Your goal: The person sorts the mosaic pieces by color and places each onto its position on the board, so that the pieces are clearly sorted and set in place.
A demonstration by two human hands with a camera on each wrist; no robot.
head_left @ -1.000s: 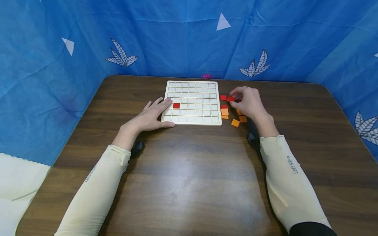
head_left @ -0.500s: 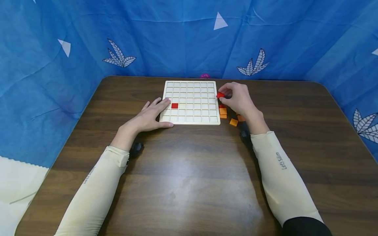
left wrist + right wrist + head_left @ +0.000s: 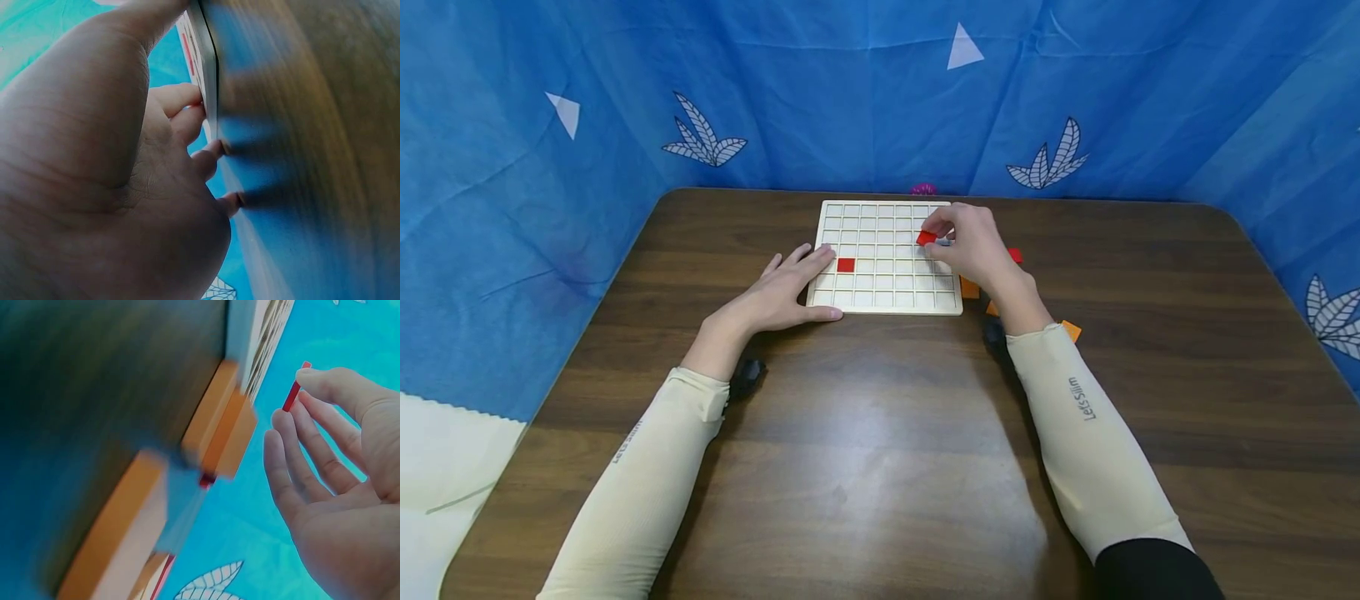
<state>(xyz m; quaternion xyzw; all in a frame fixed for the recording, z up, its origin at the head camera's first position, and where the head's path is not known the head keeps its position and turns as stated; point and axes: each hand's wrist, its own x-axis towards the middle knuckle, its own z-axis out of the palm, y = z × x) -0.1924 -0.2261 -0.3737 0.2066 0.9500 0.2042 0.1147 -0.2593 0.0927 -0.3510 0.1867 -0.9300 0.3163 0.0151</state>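
A white gridded board [image 3: 883, 287] lies flat toward the back of the table. One red square tile [image 3: 846, 265] fills a cell on its left side. My left hand [image 3: 775, 298] rests at the board's left side with spread, fairly straight fingers, fingertips on the frame and thumb by the front left corner. Over the right part of the board, my right hand [image 3: 973, 246] pinches another red square tile [image 3: 927, 238] between thumb and fingertips. In the right wrist view this thin tile [image 3: 296, 389] appears edge-on, raised above the board.
Right of the board, orange tiles [image 3: 970, 287] lie on the brown table [image 3: 865, 433], partly hidden by the right hand and wrist. A red tile [image 3: 1016, 255] and an orange tile [image 3: 1071, 331] show beyond the wrist. A blue patterned cloth [image 3: 820, 100] hangs behind.
My right hand has lifted the red tile from the loose tiles and carried it left, over the board's right part. The left hand stays at the board's left edge.
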